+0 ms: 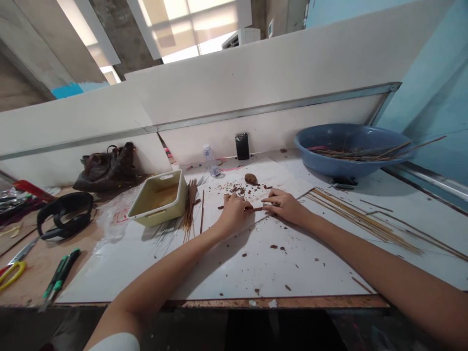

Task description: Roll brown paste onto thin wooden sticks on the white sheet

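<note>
A thin brown stick (257,209) spans the gap between my two hands, low over the white sheet (204,273). My left hand (234,214) has its fingers curled round the stick's left part. At the other end, my right hand (287,207) grips the stick with its fingertips, its upper fingers a little apart. Just beyond the hands sits a brown lump (250,179), with dark crumbs (239,189) scattered around it. More crumbs lie on the sheet nearer to me.
Left of my hands, a bundle of brown sticks (190,207) lies beside a yellowish tub (157,214). A blue basin (351,168) holding sticks stands back right, with bare sticks (361,219) before it. A bottle (211,161), phone (242,146), cutters (62,273) and scissors (16,270) are also there.
</note>
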### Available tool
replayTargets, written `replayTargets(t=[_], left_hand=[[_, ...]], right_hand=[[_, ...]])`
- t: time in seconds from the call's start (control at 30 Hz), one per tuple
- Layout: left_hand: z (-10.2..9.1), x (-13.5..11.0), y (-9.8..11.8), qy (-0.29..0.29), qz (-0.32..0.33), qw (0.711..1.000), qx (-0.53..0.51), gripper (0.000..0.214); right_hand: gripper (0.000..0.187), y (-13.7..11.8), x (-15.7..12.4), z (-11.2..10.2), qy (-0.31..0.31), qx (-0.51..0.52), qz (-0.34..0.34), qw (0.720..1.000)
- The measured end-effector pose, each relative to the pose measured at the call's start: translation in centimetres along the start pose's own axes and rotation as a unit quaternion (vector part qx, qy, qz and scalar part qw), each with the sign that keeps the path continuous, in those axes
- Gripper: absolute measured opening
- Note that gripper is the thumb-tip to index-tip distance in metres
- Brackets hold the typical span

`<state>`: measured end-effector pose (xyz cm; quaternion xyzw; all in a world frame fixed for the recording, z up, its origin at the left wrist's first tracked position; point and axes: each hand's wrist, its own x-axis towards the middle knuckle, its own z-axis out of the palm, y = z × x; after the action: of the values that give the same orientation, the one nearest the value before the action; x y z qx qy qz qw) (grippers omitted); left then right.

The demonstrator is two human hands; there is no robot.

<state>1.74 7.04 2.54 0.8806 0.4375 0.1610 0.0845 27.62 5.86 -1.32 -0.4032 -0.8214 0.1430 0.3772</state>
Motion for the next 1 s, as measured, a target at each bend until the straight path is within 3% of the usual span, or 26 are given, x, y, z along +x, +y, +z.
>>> replayTargets(t=[0.2,0.47,0.67,0.87,1.0], left_hand=[[-0.4,0.6,-1.1,-0.029,0.020,0.999,0.027,0.015],[-0.1,0.7,-1.2,-0.027,0.014,0.999,-0.016,0.016],[-0.5,0.7,-0.9,-0.034,0.007,0.999,0.015,0.014],[-0.6,0.1,-0.2,-0.007,0.050,0.997,0.051,0.020],[0.2,0.1,-0.4,-0.005,0.064,0.998,0.016,0.020]], right_hand=[[0.020,1.1,-0.2,-1.4,-0.021,-0.018,0.003,1.000],[0.035,0.5,-0.3,-1.2,-0.019,-0.016,-0.029,0.999],[0.027,0.4,-0.2,-1.3,-0.015,-0.020,-0.024,0.999],[0.024,0.4,-0.4,-0.4,-0.006,-0.015,-0.002,1.000],[0.034,0.1,-0.2,-0.2,-0.018,-0.019,-0.012,1.000]])
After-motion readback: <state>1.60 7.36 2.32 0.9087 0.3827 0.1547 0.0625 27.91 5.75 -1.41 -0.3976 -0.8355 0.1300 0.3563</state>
